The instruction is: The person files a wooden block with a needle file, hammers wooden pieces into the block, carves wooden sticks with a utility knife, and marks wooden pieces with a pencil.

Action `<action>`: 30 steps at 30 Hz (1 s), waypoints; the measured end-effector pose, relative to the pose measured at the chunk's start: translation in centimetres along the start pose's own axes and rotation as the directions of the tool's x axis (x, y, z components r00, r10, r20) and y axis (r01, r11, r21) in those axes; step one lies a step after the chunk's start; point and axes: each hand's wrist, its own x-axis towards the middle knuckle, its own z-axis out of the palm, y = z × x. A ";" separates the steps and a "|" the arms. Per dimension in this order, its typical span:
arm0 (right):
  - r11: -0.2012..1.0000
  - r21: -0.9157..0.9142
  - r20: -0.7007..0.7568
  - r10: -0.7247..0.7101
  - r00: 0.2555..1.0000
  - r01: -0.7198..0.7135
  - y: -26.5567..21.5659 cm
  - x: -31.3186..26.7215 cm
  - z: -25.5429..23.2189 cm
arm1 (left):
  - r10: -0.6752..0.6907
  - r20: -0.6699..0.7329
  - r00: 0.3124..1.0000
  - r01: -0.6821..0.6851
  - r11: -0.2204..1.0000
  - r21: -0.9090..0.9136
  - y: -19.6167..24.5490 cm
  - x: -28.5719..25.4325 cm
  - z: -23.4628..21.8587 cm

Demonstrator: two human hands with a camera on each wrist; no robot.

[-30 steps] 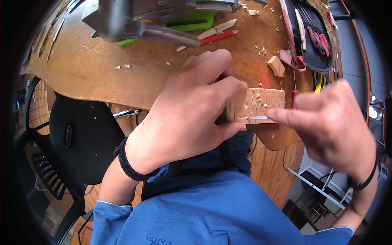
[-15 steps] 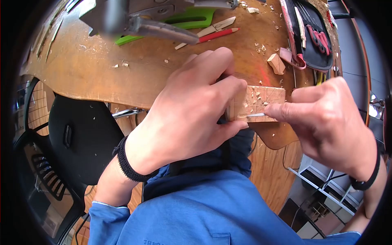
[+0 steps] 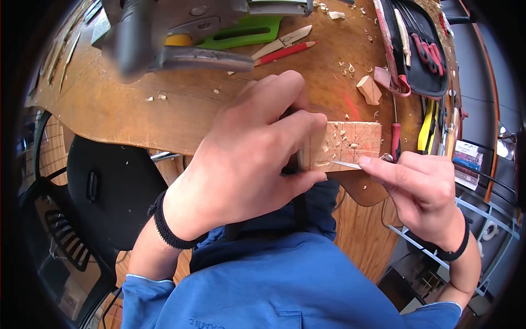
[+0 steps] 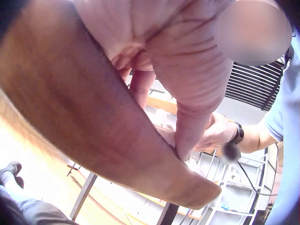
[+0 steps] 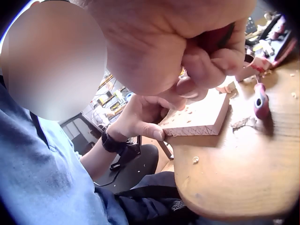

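Note:
A flat wooden block point(image 3: 362, 134), drawn with pencil lines and dotted with small shavings, lies at the table's front edge. My left hand point(image 3: 246, 148) grips its left end, thumb on the near side. From the right, my right hand point(image 3: 424, 189) holds a thin blade point(image 3: 346, 164), its tip at a small cut near the block's lower left. A dark red handle point(image 5: 219, 38) shows inside the curled right fingers in the right wrist view, where the left thumb presses the corner of the block point(image 5: 206, 115). The left wrist view hides most of the block.
A metal clamp-like tool point(image 3: 203, 57) stands at the upper left, near a green tool point(image 3: 244, 34) and a red pencil point(image 3: 287, 52). To the right lie a wood offcut point(image 3: 369, 90), a red-handled tool point(image 3: 395, 141) and a black tool case point(image 3: 419, 52).
My right hand has turned, with its wrist shifting lower and leftward, while the blade stays over the block's near left part. My left hand keeps its grip. The head view has shifted slightly.

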 end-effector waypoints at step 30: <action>0.976 -0.189 0.199 -0.073 0.977 0.111 -1.3 2.7 -2.7 | 0.009 0.007 1.000 -0.009 1.000 -0.001 0.0 0.2 0.0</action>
